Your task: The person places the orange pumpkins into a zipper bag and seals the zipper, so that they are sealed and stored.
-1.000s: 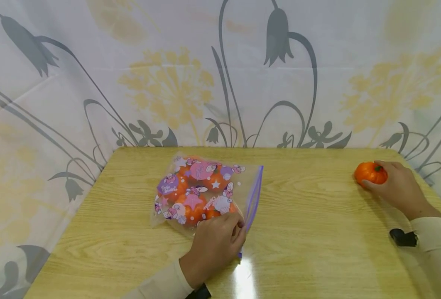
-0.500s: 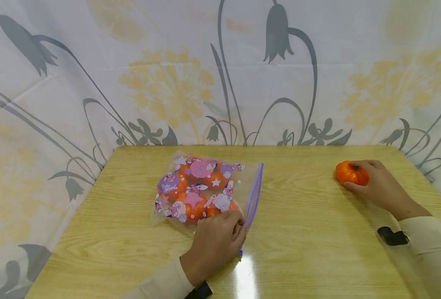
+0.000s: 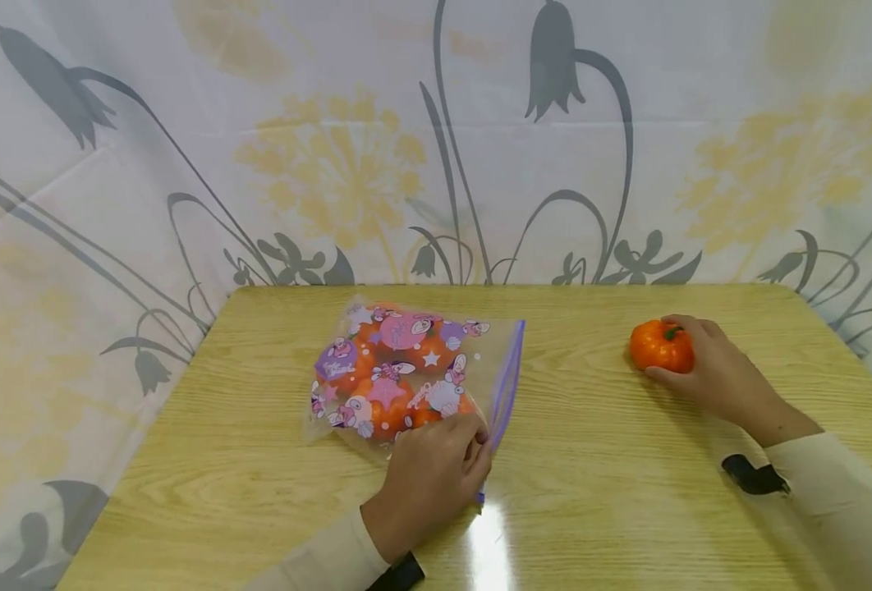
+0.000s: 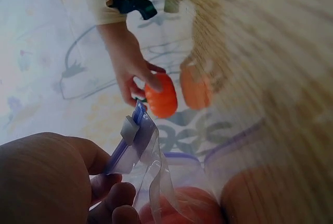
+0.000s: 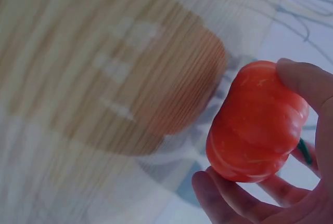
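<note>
A small orange toy pumpkin (image 3: 654, 346) with a green stem is gripped by my right hand (image 3: 724, 377), thumb on one side and fingers on the other. The right wrist view shows the pumpkin (image 5: 257, 122) held a little above the wood. On the left lies a clear printed zip bag (image 3: 406, 369) with several orange pumpkins inside. My left hand (image 3: 436, 468) pinches the near corner of its mouth beside the purple zip strip (image 3: 510, 386). In the left wrist view a whitish slider (image 4: 129, 129) sits on that strip, and the mouth stands partly apart.
Both hands work over a glossy wood-grain table (image 3: 569, 460). Behind it and along the left side hangs a pale curtain (image 3: 480, 148) printed with grey and yellow flowers. A dark strap (image 3: 754, 474) sits at the right cuff.
My right hand has carried the pumpkin leftward from the right side of the table toward the bag. The left hand keeps its hold on the bag, which has stayed in place.
</note>
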Tool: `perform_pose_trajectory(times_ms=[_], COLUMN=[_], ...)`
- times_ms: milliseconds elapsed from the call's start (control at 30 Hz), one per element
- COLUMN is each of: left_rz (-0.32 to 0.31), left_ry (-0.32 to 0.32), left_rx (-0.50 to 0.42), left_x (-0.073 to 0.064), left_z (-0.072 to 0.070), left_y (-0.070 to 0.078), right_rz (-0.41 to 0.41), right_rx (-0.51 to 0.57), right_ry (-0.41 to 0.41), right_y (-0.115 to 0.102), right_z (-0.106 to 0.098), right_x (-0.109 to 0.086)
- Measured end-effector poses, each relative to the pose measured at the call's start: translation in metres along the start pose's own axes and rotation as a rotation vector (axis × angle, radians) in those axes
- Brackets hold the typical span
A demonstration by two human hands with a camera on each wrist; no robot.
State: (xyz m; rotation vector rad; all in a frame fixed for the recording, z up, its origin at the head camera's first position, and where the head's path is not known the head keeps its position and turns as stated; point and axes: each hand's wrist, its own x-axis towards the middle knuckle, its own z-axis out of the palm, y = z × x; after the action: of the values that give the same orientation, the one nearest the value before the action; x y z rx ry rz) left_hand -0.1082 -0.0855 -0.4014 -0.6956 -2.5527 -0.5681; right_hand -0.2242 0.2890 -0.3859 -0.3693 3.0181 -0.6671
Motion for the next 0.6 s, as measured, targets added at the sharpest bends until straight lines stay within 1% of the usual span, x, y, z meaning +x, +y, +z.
perform_pose_trajectory(times_ms=[100, 233, 400, 600], left_rz=[-0.005, -0.007, -0.007, -0.020], left_ry=[-0.008, -0.012, -0.014, -0.036], left_rx=[-0.001, 0.001, -0.005, -0.018], left_x=[0.001, 0.001, 0.002, 0.001], left_z=[0.000, -0.001, -0.001, -0.002], left_y=[0.000, 0.000, 0.000, 0.001], right_rz=[-0.016, -0.039, -0.096, -0.179], right_rx=[0.026, 0.058, 0.097, 0.113], right_ry=[0.001, -0.017, -0.018, 0.005], right_y=[-0.016, -0.037, -0.060, -0.082], right_z=[0.003, 0.008, 0.017, 0.029], right_x=[-0.002, -0.004, -0.006, -0.009])
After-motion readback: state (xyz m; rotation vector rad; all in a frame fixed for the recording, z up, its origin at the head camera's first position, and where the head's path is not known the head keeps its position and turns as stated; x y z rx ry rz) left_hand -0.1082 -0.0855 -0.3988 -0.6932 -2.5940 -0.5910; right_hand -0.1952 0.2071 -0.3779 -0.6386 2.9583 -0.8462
